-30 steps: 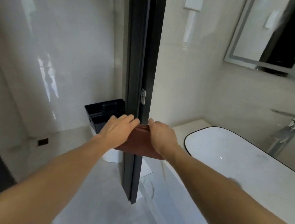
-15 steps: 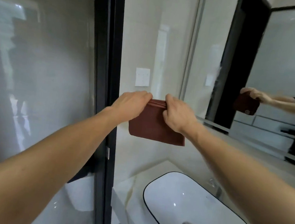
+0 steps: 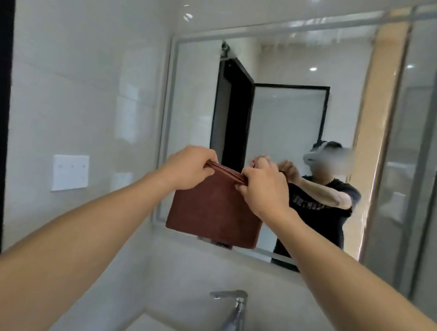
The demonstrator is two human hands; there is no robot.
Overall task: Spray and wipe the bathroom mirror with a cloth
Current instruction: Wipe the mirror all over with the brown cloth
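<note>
Your left hand [image 3: 188, 168] and right hand [image 3: 262, 190] each pinch the folded brown cloth's [image 3: 214, 211] top edge before the mirror [image 3: 286, 118]; the reflected shirt's lettering is unreadable.

Shirt print: pale lettering runs across the chest of the black T-shirt [image 3: 317, 205] seen in the mirror [image 3: 286, 118] on the far wall; it is blurred and partly hidden by an arm, so no word can be read.
Wall plate: the white switch plate [image 3: 70, 172] on the left wall carries no legible marking.
Faucet: the faucet [image 3: 229, 323] shows no readable brand.
Cloth: the brown cloth [image 3: 214, 214] bears no visible label.
</note>
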